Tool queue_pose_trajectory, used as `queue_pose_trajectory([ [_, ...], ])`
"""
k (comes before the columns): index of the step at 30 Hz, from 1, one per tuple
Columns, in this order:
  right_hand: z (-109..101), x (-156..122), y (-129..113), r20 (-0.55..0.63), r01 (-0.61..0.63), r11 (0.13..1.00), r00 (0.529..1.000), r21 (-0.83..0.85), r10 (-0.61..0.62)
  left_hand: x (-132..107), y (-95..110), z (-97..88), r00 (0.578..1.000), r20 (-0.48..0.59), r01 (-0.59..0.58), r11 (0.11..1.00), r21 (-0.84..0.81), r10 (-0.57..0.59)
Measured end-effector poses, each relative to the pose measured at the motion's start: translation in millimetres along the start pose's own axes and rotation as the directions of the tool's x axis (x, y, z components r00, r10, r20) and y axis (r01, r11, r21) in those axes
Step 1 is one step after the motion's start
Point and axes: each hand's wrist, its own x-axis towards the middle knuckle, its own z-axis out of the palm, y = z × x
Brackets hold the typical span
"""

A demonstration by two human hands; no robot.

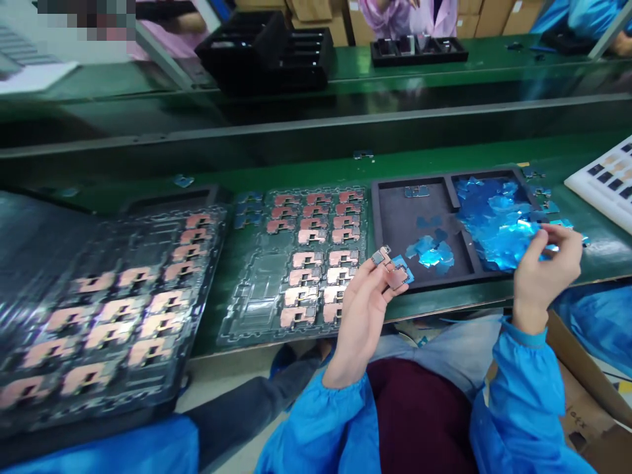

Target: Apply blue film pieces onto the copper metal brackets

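My left hand (363, 309) is closed on a small copper-coloured metal part (392, 271) with a scrap of blue film at its edge, held just in front of the black tray (375, 230). My right hand (546, 266) hovers over the tray's right compartment, its fingers pinched on a piece of blue film (553, 247). That compartment is heaped with peeled blue film pieces (494, 217). The left compartment holds a few blue scraps (429, 253). Left of the tray lies a clear blister tray (296, 257) with rows of the same copper parts.
A second, darker blister tray of copper parts (108, 309) lies at the left. A conveyor belt (316, 118) runs behind, with black trays (266, 49) beyond it and other people in pink and blue coats. A white sheet (607, 181) sits at far right; a cardboard box (587, 395) stands below.
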Motion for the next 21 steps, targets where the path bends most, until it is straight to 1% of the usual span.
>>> queue_pose_trajectory([
  [2, 8, 20, 17, 0.140, 0.016, 0.990, 0.990, -0.140, 0.003, -1, -3, 0.4, 0.999, -0.026, -0.025, 0.998, 0.052, 0.027],
  [3, 9, 23, 20, 0.166, 0.034, 0.983, 0.986, -0.181, -0.004, -1, -4, 0.2, 0.998, -0.046, -0.038, 0.996, 0.082, 0.042],
  [4, 9, 22, 18, 0.152, 0.056, 0.980, 0.988, -0.191, -0.026, -2, -5, -0.2, 0.996, -0.067, -0.053, 0.993, 0.107, 0.060],
  [5, 8, 17, 10, 0.128, 0.082, 0.983, 0.990, -0.164, -0.061, -3, -5, -0.7, 0.993, -0.086, -0.067, 0.990, 0.126, 0.079],
  [6, 6, 7, -2, 0.104, 0.106, 0.990, 0.990, -0.098, -0.096, -4, -6, -1.1, 0.991, -0.100, -0.077, 0.987, 0.139, 0.091],
  [7, 3, -7, -19, 0.093, 0.132, 0.991, 0.987, 0.006, -0.132, -5, -7, -1.5, 0.990, -0.105, -0.081, 0.986, 0.145, 0.097],
  [8, 0, -23, -38, 0.201, 0.119, 0.980, 0.968, 0.161, -0.150, -6, -7, -1.7, 0.990, -0.098, -0.081, 0.985, 0.150, 0.096],
  [9, -3, -39, -57, 0.327, 0.044, 0.942, 0.932, 0.332, -0.159, -7, -8, -1.9, 0.992, -0.083, -0.081, 0.985, 0.155, 0.095],
  [10, -5, -56, -75, 0.475, -0.047, 0.885, 0.856, 0.462, -0.203, -7, -9, -2.1, 0.994, -0.061, -0.083, 0.983, 0.167, 0.095],
  [11, -7, -71, -91, 0.556, -0.119, 0.837, 0.795, 0.534, -0.241, -8, -9, -2.3, 0.994, -0.038, -0.090, 0.978, 0.187, 0.099],
  [12, -6, -84, -104, 0.591, -0.177, 0.793, 0.762, 0.583, -0.265, -9, -9, -2.6, 0.994, -0.016, -0.103, 0.971, 0.214, 0.109],
  [13, -5, -95, -114, 0.604, -0.221, 0.758, 0.749, 0.614, -0.271, -10, -8, -3.0, 0.993, 0.004, -0.119, 0.962, 0.245, 0.122],
  [15, -1, -109, -124, 0.597, -0.283, 0.708, 0.766, 0.647, -0.239, -16, -3, -4.8, 0.987, 0.039, -0.161, 0.939, 0.305, 0.156],
  [16, 1, -112, -126, 0.610, -0.314, 0.693, 0.759, 0.649, -0.228, -20, 2, -6.8, 0.982, 0.055, -0.187, 0.922, 0.340, 0.179],
  [17, 2, -114, -126, 0.637, -0.340, 0.689, 0.736, 0.640, -0.229, -24, 9, -10.2, 0.976, 0.072, -0.218, 0.898, 0.382, 0.206],
  [19, 2, -112, -122, 0.693, -0.356, 0.707, 0.673, 0.611, -0.260, -31, 29, -22.8, 0.957, 0.103, -0.287, 0.818, 0.499, 0.273],
  [20, 1, -110, -120, 0.709, -0.348, 0.721, 0.649, 0.599, -0.276, -33, 41, -32.8, 0.942, 0.107, -0.320, 0.759, 0.568, 0.317],
  [21, 0, -108, -118, 0.717, -0.338, 0.733, 0.637, 0.590, -0.283, -34, 56, -45.4, 0.924, 0.105, -0.347, 0.688, 0.638, 0.368],
])
